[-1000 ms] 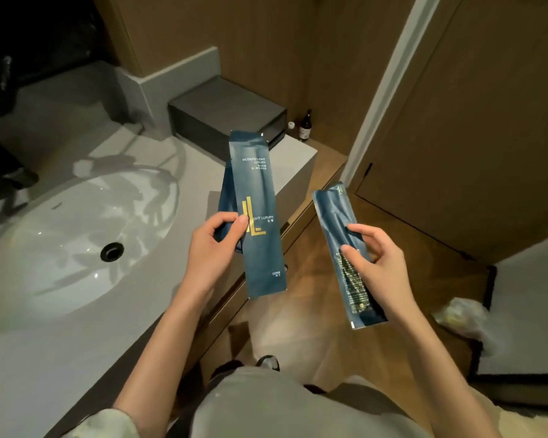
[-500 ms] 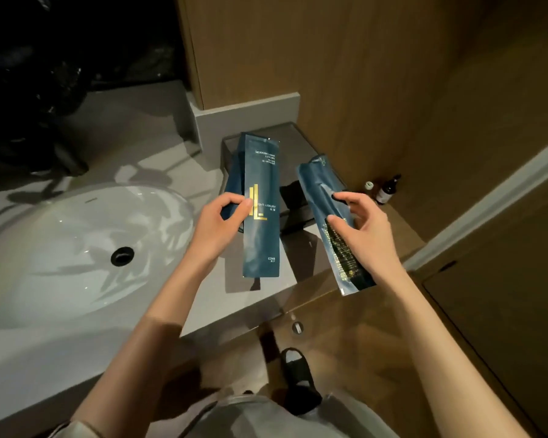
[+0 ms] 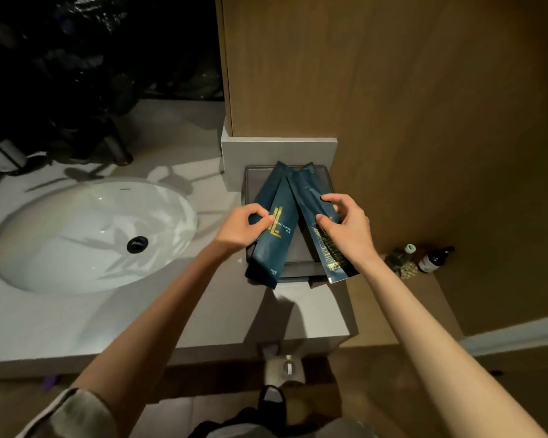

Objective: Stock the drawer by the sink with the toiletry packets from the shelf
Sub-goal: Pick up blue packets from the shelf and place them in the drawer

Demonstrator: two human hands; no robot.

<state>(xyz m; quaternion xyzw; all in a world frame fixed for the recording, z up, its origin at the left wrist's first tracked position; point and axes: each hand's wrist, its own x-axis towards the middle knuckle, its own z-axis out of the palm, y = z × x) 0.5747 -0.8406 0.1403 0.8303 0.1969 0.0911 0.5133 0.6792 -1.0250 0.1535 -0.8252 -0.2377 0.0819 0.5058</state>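
My left hand (image 3: pixel 246 227) pinches a long dark blue packet with gold lettering (image 3: pixel 274 245); a second blue packet seems to lie behind it. My right hand (image 3: pixel 345 230) grips another blue packet (image 3: pixel 310 200) turned to its printed back side. Both packets hover, tops leaning together, over a dark grey drawer box (image 3: pixel 325 180) that stands on the counter at the right of the sink (image 3: pixel 89 235). The box looks shut; its front edge shows below the packets.
A pale grey counter (image 3: pixel 203 311) runs from the sink to the box. A wooden wall panel (image 3: pixel 393 90) rises behind. Small bottles (image 3: pixel 434 259) stand on a wooden ledge at the right. Dark bags and a tap base fill the back left.
My view has swung left from the floor and door to the counter. Both hands carried the packets forward over the grey box, and the packets now lean together.
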